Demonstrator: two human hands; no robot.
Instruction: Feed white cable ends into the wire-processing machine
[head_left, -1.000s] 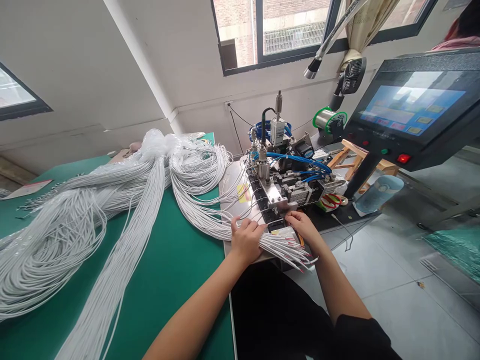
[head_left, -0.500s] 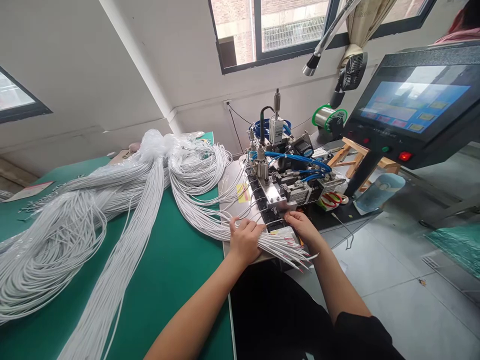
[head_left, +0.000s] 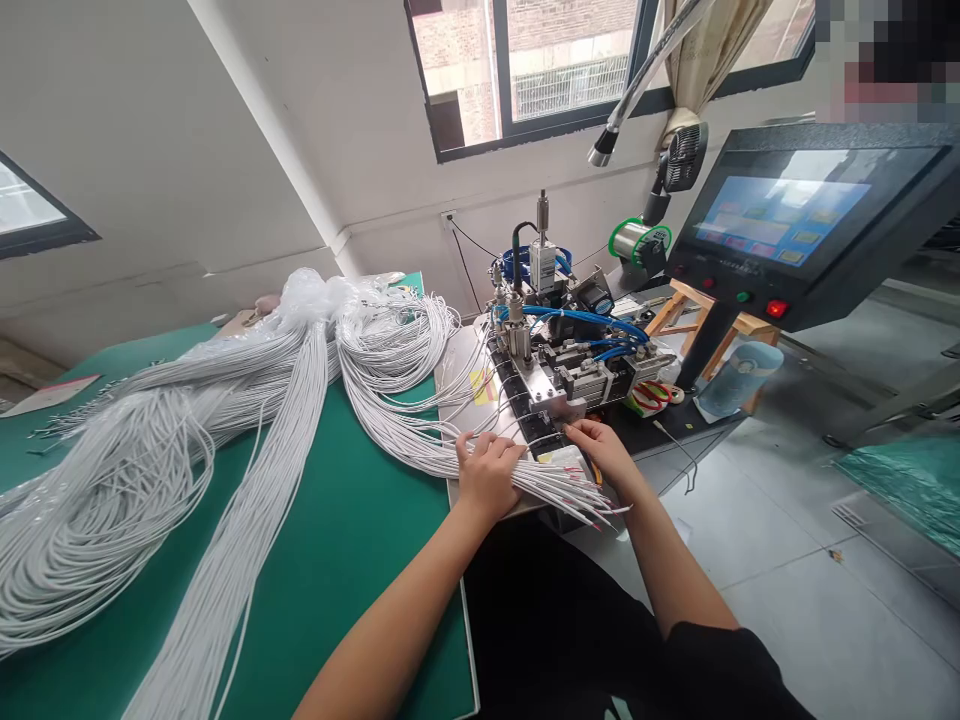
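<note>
My left hand [head_left: 486, 472] lies on a bundle of white wires [head_left: 547, 488] at the front edge of the bench, fingers curled over the strands and pinning them. My right hand [head_left: 602, 450] pinches a thin wire end at the black fixture strip [head_left: 534, 432] in front of a small metal machine [head_left: 570, 350] with blue air hoses. The stripped wire tips stick out past the bench edge between my two hands.
Big hanks of white wire [head_left: 150, 460] spread over the green mat [head_left: 352, 540] on the left. A touch-screen control box [head_left: 787, 225] stands at right, with a solder spool [head_left: 634, 240], a small fan [head_left: 679, 160] and a blue cup [head_left: 739, 375]. Grey floor lies to the right.
The camera has shifted slightly, so the scene sits a little left. Both hands stay on the wires by the fixture with only small finger movement.
</note>
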